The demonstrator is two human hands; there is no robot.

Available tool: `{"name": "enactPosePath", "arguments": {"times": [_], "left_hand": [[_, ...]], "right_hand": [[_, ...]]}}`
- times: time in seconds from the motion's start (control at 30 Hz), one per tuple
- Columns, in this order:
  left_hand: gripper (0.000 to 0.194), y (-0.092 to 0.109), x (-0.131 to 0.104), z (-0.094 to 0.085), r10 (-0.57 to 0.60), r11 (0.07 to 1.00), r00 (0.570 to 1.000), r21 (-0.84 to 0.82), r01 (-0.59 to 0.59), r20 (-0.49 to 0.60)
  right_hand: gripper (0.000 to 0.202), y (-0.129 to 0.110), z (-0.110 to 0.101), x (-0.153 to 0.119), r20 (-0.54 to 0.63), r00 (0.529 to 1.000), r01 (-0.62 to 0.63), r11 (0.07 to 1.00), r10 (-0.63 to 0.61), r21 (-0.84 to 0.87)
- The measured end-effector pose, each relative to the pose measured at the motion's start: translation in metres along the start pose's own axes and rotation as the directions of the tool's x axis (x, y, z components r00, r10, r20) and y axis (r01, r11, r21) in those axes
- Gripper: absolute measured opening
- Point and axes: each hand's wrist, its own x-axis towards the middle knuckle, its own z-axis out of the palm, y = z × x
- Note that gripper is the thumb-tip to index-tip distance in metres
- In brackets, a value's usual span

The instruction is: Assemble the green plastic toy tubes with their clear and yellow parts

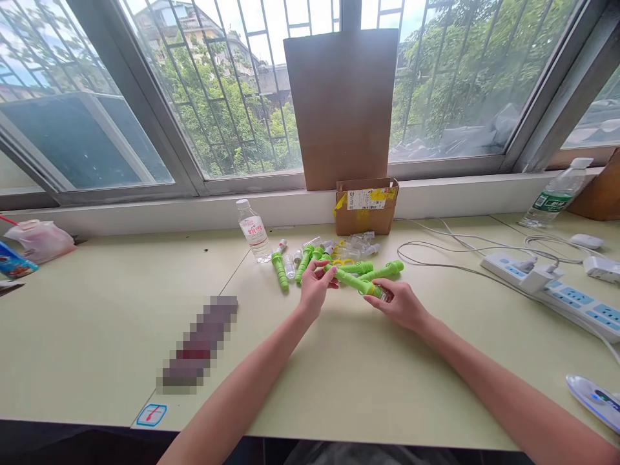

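Note:
Between my two hands is a green plastic tube with ridges, slanting down to the right. My left hand pinches its narrow far end. My right hand is closed around its wider end, where a clear ribbed part shows, partly hidden by the fingers. Just beyond my hands lie several similar green tubes, among them one at the left and one at the right. Small clear plastic bottles, yellow rings and white-capped pieces are heaped among them.
A water bottle stands left of the heap, with a small cardboard box behind it. Cables and a power strip lie to the right, near another bottle. A pixelated dark object lies at left.

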Motion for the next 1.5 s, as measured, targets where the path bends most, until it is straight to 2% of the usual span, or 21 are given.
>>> {"name": "enactPosePath", "arguments": {"times": [0.17, 0.37, 0.47, 0.67, 0.8, 0.9, 1.0, 1.07, 1.17, 1.33, 1.5], "left_hand": [[0.041, -0.001, 0.000, 0.001, 0.000, 1.000, 0.999, -0.021, 0.002, 0.053], [0.040, -0.003, 0.001, 0.000, -0.008, 1.000, 0.999, 0.024, 0.009, -0.038], [0.038, -0.001, 0.002, -0.002, -0.017, 0.999, 0.999, 0.035, 0.018, -0.043], [0.041, 0.009, 0.002, -0.005, -0.101, 0.995, 0.995, -0.015, 0.101, 0.024], [0.039, 0.010, 0.002, -0.007, -0.122, 0.991, 0.985, -0.040, 0.127, 0.118], [0.034, 0.009, 0.001, -0.007, -0.117, 0.992, 0.980, -0.031, 0.124, 0.161], [0.029, 0.006, 0.000, -0.005, -0.067, 0.995, 0.986, 0.077, 0.056, 0.151], [0.035, 0.003, -0.001, -0.003, -0.030, 0.979, 0.990, 0.204, 0.001, 0.135], [0.037, -0.001, -0.002, -0.003, -0.051, 0.950, 0.990, 0.312, 0.009, 0.129], [0.031, 0.001, 0.001, -0.006, -0.125, 0.963, 0.983, 0.253, 0.087, 0.135], [0.034, 0.007, 0.003, -0.010, -0.144, 0.978, 0.967, 0.176, 0.108, 0.209]], "right_hand": [[0.041, -0.001, -0.001, 0.001, 0.051, 0.998, -0.025, 0.997, 0.022, 0.070], [0.041, -0.003, 0.000, 0.000, 0.057, 0.998, -0.019, 0.996, 0.014, 0.085], [0.040, -0.004, 0.000, 0.000, 0.055, 0.998, -0.026, 0.996, 0.021, 0.090], [0.037, -0.008, -0.003, 0.000, 0.071, 0.995, -0.072, 0.988, 0.063, 0.138], [0.037, -0.008, -0.005, 0.000, 0.117, 0.989, -0.110, 0.981, 0.092, 0.158], [0.036, -0.006, -0.003, 0.000, 0.120, 0.990, -0.095, 0.987, 0.080, 0.126], [0.036, -0.004, -0.002, -0.001, 0.079, 0.996, -0.043, 0.997, 0.038, 0.059], [0.036, -0.003, -0.001, -0.001, 0.062, 0.998, -0.011, 1.000, 0.010, 0.018], [0.034, -0.001, -0.001, -0.001, 0.053, 0.998, 0.036, 0.999, -0.034, -0.030], [0.034, -0.001, -0.002, -0.001, 0.049, 0.998, 0.036, 0.999, -0.035, -0.031], [0.037, 0.003, -0.003, 0.000, 0.069, 0.998, -0.016, 1.000, 0.016, 0.001]]}}
